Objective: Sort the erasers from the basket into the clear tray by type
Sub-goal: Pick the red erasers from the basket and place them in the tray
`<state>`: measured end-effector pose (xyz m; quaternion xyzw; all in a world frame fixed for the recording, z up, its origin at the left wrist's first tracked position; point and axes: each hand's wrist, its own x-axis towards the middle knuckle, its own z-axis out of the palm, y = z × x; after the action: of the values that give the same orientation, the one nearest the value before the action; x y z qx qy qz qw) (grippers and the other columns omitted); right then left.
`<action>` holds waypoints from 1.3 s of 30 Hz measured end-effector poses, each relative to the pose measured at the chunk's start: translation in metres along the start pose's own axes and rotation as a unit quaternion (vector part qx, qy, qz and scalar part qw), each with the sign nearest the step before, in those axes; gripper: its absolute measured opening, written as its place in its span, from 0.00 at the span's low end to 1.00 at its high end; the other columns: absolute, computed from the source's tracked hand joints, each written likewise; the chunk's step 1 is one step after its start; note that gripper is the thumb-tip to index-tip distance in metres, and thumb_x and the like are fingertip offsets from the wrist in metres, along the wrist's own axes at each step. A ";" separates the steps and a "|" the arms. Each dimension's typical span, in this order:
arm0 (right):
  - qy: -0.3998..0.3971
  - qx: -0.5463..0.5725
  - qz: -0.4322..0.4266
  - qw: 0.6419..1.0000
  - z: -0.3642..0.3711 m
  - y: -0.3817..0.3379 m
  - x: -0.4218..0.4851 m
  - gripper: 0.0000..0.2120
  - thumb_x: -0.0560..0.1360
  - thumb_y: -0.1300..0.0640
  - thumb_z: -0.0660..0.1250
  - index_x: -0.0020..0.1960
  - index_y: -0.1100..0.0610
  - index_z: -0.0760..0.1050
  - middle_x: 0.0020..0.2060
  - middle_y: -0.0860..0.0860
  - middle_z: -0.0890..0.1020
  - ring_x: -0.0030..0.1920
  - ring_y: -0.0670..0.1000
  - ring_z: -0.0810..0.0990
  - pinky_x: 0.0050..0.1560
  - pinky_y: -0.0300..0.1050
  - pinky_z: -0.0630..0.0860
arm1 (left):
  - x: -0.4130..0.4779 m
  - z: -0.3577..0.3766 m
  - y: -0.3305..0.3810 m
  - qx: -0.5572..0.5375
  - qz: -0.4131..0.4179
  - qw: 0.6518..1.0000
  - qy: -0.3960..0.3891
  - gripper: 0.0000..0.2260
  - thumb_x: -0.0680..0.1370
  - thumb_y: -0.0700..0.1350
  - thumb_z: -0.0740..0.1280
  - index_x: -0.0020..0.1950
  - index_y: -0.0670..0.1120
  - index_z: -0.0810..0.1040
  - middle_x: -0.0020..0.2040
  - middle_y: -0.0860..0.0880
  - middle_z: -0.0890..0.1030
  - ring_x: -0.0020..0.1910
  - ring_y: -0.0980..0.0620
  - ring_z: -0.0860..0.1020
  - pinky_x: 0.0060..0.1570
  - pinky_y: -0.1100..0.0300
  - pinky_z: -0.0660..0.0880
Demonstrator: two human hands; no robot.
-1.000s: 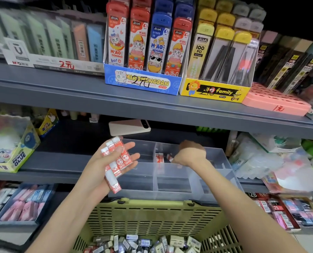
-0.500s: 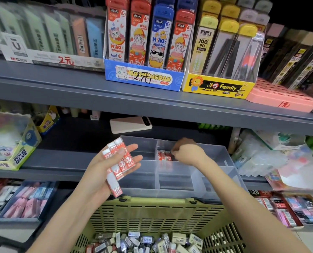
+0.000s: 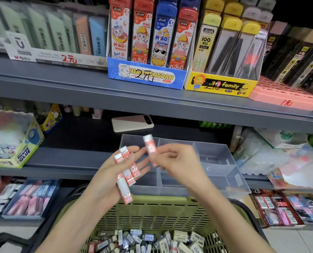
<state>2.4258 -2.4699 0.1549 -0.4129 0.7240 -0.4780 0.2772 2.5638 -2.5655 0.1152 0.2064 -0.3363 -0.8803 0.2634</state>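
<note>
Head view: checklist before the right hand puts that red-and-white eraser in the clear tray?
1. Right hand grip on the single red-and-white sleeved eraser: ok, pinched at its lower half.
2. Eraser over the clear plastic divided tray: cannot tell; it overlaps the rear wall, but depth is unclear.
3. Target compartment in sight: cannot tell; the hands cover the tray's middle.
4. Left hand holds the other red-and-white erasers: ok, though one sticks out below the palm.
5. Green slotted plastic basket below the hands to catch a drop: ok.
</note>
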 end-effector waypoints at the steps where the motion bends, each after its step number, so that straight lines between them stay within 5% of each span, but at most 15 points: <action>1: 0.035 -0.009 0.016 0.999 -0.015 0.005 0.004 0.04 0.68 0.54 0.73 0.35 0.51 0.82 0.30 0.47 0.83 0.32 0.42 0.79 0.34 0.35 0.72 | 0.000 -0.001 -0.001 -0.013 0.001 1.000 0.002 0.14 0.71 0.39 0.65 0.56 0.38 0.75 0.57 0.40 0.82 0.54 0.39 0.81 0.47 0.49 0.81; 5: 0.108 -0.219 0.077 0.967 -0.066 0.024 0.027 0.08 0.68 0.51 0.73 0.33 0.52 0.80 0.31 0.47 0.83 0.40 0.50 0.82 0.44 0.46 0.76 | 0.000 -0.004 0.000 -0.022 0.003 1.000 0.001 0.10 0.73 0.39 0.65 0.53 0.40 0.73 0.58 0.40 0.81 0.56 0.38 0.80 0.48 0.46 0.80; 8: 0.001 -0.385 0.138 0.913 -0.071 0.026 0.048 0.17 0.69 0.44 0.69 0.28 0.55 0.78 0.26 0.49 0.78 0.31 0.51 0.77 0.30 0.40 0.69 | 0.000 -0.005 -0.001 -0.013 0.002 1.000 -0.003 0.09 0.74 0.39 0.65 0.53 0.40 0.73 0.59 0.39 0.81 0.56 0.38 0.80 0.47 0.46 0.80; 11: -0.034 -0.491 0.180 0.852 -0.063 0.028 0.067 0.11 0.68 0.52 0.68 0.30 0.55 0.73 0.28 0.49 0.75 0.29 0.48 0.73 0.26 0.36 0.63 | -0.001 -0.006 -0.001 -0.009 0.003 1.000 -0.005 0.10 0.73 0.39 0.65 0.54 0.41 0.73 0.59 0.40 0.81 0.56 0.37 0.80 0.47 0.47 0.80; 13: -0.014 -0.502 0.192 0.843 -0.058 0.031 0.077 0.04 0.68 0.58 0.67 0.35 0.56 0.74 0.31 0.49 0.76 0.32 0.49 0.75 0.28 0.35 0.66 | -0.002 -0.007 -0.001 -0.007 0.004 1.000 -0.007 0.10 0.74 0.39 0.64 0.55 0.41 0.73 0.59 0.40 0.81 0.56 0.37 0.80 0.47 0.47 0.80; 22: 0.128 -0.443 0.217 0.861 -0.059 0.043 0.073 0.01 0.68 0.60 0.66 0.38 0.58 0.76 0.34 0.53 0.76 0.42 0.56 0.81 0.36 0.38 0.69 | 0.000 -0.007 -0.002 -0.001 0.006 1.000 -0.009 0.10 0.73 0.39 0.65 0.54 0.41 0.73 0.59 0.40 0.81 0.56 0.37 0.80 0.46 0.48 0.80; 29: -0.054 -0.524 0.169 0.833 -0.048 0.050 0.076 0.06 0.72 0.52 0.63 0.41 0.55 0.75 0.37 0.50 0.77 0.36 0.52 0.74 0.34 0.37 0.67 | -0.002 -0.005 -0.001 -0.001 0.010 1.000 -0.005 0.11 0.73 0.39 0.65 0.54 0.41 0.73 0.58 0.40 0.81 0.55 0.37 0.80 0.46 0.48 0.81; 34: -0.126 -0.455 0.168 0.865 -0.059 0.042 0.071 0.13 0.74 0.49 0.62 0.49 0.54 0.81 0.48 0.51 0.82 0.48 0.54 0.78 0.48 0.43 0.76 | -0.002 -0.005 -0.001 -0.003 0.011 1.000 -0.005 0.11 0.73 0.39 0.65 0.54 0.40 0.73 0.58 0.39 0.81 0.55 0.37 0.80 0.45 0.49 0.81; 37: -0.013 -0.436 0.072 0.897 -0.055 0.032 0.051 0.10 0.76 0.53 0.62 0.48 0.54 0.82 0.48 0.52 0.83 0.49 0.54 0.80 0.50 0.44 0.77 | 0.001 -0.004 -0.002 -0.019 0.011 1.000 -0.007 0.11 0.73 0.40 0.64 0.55 0.40 0.73 0.59 0.39 0.81 0.56 0.38 0.80 0.48 0.48 0.80; 39: 0.021 -0.292 -0.002 0.956 -0.041 0.019 0.029 0.11 0.75 0.50 0.65 0.40 0.53 0.81 0.38 0.49 0.84 0.42 0.49 0.81 0.45 0.43 0.76 | 0.004 -0.002 -0.004 -0.039 0.010 0.999 -0.012 0.14 0.74 0.41 0.64 0.58 0.40 0.74 0.60 0.40 0.80 0.58 0.40 0.79 0.52 0.47 0.79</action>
<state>2.3722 -2.4715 0.1529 -0.4671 0.8368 -0.2549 0.1288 2.5608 -2.5658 0.1099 0.1822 -0.3068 -0.8924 0.2760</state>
